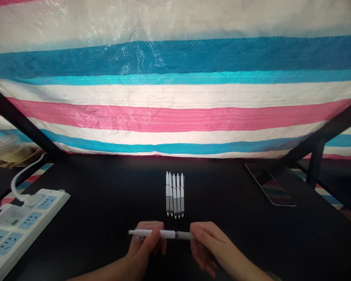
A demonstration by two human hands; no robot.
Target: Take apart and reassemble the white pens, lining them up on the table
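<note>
A white pen with a grey grip (168, 234) lies level across the space between my two hands, near the front of the black table (105, 195). My left hand (148, 242) is closed on its white barrel, thumb on top, with the clicker end pointing left. The grey grip end is pinched in the fingers of my right hand (206, 244), which hide its tip. Just beyond my hands, several similar white pens (174, 195) lie side by side in a row, tips toward me.
A white power strip (51, 212) with a plugged-in cable (16, 183) is at the left. A dark phone (270, 185) lies at the right. A striped sheet (175, 117) hangs behind the table, between black bars. A plastic cup (6, 148) is at the far left.
</note>
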